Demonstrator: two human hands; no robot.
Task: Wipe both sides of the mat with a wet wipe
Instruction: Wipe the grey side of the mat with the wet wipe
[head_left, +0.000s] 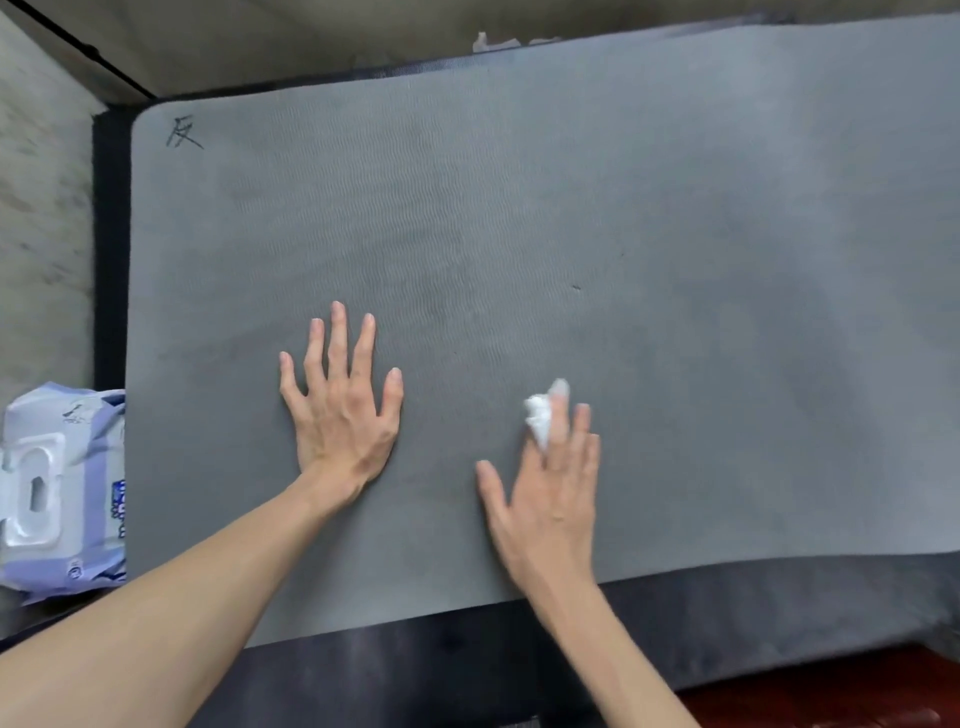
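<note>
A large grey mat (519, 218) with a fine ribbed texture lies flat and fills most of the view; a black handwritten character marks its far left corner. My left hand (340, 405) rests palm down on the mat with fingers spread, holding nothing. My right hand (548, 488) presses a crumpled white wet wipe (540, 415) against the mat under its fingers, near the front edge.
A blue and white pack of wet wipes (62, 488), with its flip lid, lies off the mat's left edge. The mat sits on a dark padded surface (727, 618). A crumpled white piece (493, 40) shows beyond the far edge. Pale floor lies at the left.
</note>
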